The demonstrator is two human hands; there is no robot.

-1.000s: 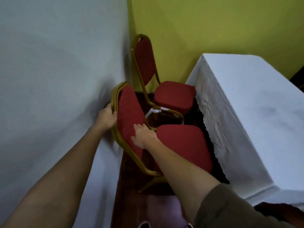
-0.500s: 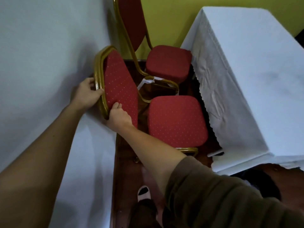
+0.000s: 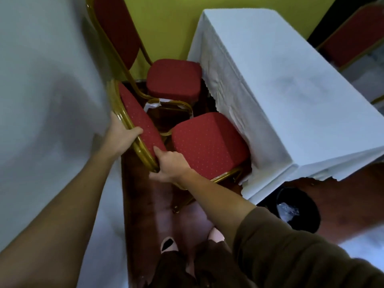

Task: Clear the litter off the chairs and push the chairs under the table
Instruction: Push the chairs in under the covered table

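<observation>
Gripping the gold metal frame of the near red padded chair (image 3: 207, 142), my left hand (image 3: 121, 136) and right hand (image 3: 170, 166) have fingers closed around its backrest. Its seat touches the white-clothed worktop (image 3: 280, 80). A second red chair (image 3: 174, 80) stands just beyond.

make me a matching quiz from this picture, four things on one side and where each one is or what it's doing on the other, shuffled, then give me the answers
Things:
1. left hand
2. right hand
3. far chair seat
4. black bin

Places or states:
A. on the floor past the near corner of the white-clothed table, with crumpled litter inside
B. grips the gold frame on the outer edge of the near chair's backrest
C. bare red cushion, next to the tablecloth edge
D. holds the lower end of the backrest, beside the near seat

Pairs: 1-B, 2-D, 3-C, 4-A
</observation>
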